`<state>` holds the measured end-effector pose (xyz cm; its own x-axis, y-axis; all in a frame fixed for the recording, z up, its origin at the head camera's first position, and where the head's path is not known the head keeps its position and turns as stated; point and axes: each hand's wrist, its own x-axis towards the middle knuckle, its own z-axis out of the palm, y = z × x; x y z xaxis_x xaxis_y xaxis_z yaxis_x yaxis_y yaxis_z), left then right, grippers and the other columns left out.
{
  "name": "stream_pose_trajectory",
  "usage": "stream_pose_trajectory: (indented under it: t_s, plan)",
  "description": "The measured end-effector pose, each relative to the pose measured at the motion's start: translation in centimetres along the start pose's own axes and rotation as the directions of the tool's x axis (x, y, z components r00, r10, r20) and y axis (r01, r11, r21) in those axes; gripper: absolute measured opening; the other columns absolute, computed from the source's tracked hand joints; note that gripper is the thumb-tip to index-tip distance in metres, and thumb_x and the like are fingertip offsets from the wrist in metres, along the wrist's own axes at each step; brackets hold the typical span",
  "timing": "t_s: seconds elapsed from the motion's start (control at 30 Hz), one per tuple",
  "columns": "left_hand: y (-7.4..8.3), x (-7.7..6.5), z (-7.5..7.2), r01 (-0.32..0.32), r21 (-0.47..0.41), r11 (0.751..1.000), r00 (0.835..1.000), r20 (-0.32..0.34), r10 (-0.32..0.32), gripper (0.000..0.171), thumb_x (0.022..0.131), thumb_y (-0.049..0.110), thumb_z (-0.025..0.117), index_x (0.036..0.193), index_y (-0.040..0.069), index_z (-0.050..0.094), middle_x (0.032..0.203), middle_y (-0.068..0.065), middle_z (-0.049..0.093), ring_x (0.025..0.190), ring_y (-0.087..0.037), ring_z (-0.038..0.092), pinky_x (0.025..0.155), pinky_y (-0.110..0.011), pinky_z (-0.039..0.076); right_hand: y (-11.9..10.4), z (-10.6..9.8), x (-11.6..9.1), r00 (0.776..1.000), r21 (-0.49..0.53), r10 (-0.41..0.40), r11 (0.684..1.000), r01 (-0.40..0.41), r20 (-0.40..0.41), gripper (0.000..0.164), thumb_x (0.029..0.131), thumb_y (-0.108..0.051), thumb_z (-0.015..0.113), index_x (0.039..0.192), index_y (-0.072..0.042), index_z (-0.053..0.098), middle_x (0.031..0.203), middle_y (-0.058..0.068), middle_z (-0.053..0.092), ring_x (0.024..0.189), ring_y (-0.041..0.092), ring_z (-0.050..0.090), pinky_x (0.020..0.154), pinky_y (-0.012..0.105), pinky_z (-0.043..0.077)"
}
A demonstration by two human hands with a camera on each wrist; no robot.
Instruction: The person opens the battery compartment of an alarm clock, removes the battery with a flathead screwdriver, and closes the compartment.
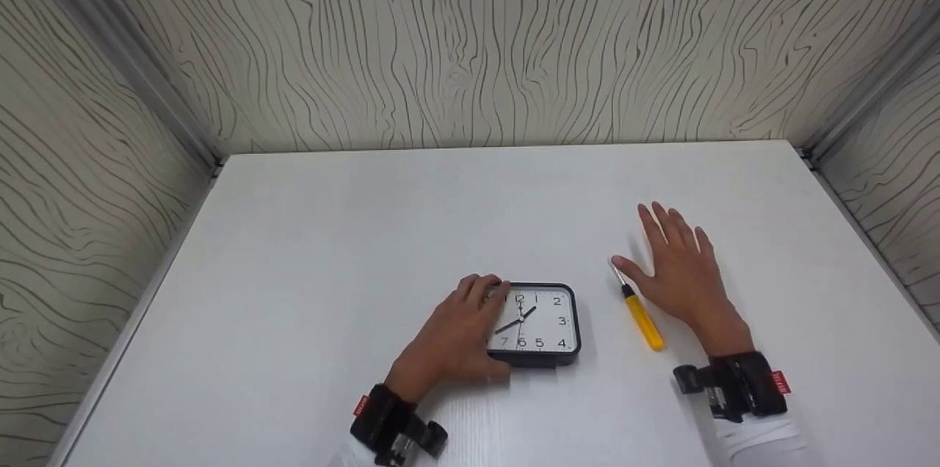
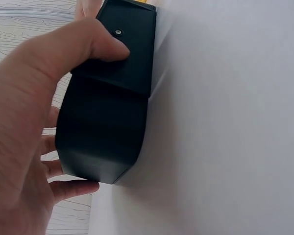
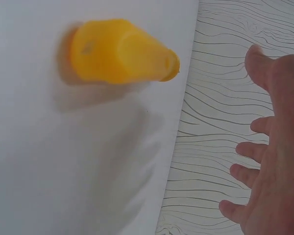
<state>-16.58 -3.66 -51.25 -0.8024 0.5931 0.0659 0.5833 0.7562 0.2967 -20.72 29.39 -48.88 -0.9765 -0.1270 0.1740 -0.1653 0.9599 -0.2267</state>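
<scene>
A rectangular clock (image 1: 542,331) with a black frame and white dial lies face up on the white table. My left hand (image 1: 459,331) grips its left part, fingers over the far edge and thumb along the near side. In the left wrist view the thumb presses the clock's dark casing (image 2: 105,117) beside a small screw, and fingertips show behind it. A screwdriver (image 1: 643,321) with a yellow handle and thin metal shaft lies right of the clock. My right hand (image 1: 683,272) hovers beside it, fingers spread, holding nothing. The right wrist view shows the screwdriver's handle (image 3: 117,51) apart from the fingers.
The white table (image 1: 330,232) extends around both items. Wood-grain patterned panels (image 1: 455,41) rise behind it and on both sides, with grey metal posts at the corners. A black strap with a small camera sits on each wrist.
</scene>
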Motion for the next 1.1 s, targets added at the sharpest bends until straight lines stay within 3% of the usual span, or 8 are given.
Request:
stream_pose_trajectory:
  t_s: [0.33, 0.67, 1.1]
  plan:
    - [-0.1, 0.2, 0.2, -0.017, 0.007, 1.0, 0.999, -0.033, 0.017, 0.105, 0.064, 0.052, 0.071, 0.152, 0.013, 0.03, 0.148, -0.002, 0.038, 0.136, -0.021, 0.036, 0.104, -0.037, 0.046, -0.5, 0.0, -0.1, 1.0, 0.0, -0.012, 1.0, 0.012, -0.015, 0.087, 0.091, -0.06, 0.052, 0.155, -0.009, 0.021, 0.158, 0.022, 0.025, 0.145, 0.045, 0.021, 0.113, 0.067, 0.015]
    - [0.0, 0.5, -0.3, 0.03, -0.046, 0.998, 0.999, -0.01, -0.031, 0.105, 0.065, 0.049, 0.071, 0.154, 0.016, 0.026, 0.151, -0.002, 0.034, 0.14, -0.02, 0.032, 0.109, -0.039, 0.042, -0.6, 0.1, -0.3, 1.0, 0.011, -0.016, 1.0, 0.016, -0.017, 0.088, 0.091, -0.061, 0.052, 0.155, -0.01, 0.021, 0.158, 0.022, 0.025, 0.144, 0.044, 0.022, 0.113, 0.068, 0.015]
    - [-0.2, 1.0, -0.5, 0.045, -0.081, 0.996, 0.998, -0.043, -0.048, 0.108, 0.063, 0.05, 0.073, 0.154, 0.016, 0.027, 0.152, 0.0, 0.033, 0.141, -0.02, 0.032, 0.11, -0.038, 0.041, -1.1, 0.6, -0.9, 0.998, 0.022, -0.05, 0.998, 0.051, -0.036, 0.087, 0.089, -0.058, 0.057, 0.154, -0.01, 0.024, 0.158, 0.02, 0.027, 0.144, 0.043, 0.023, 0.113, 0.066, 0.016]
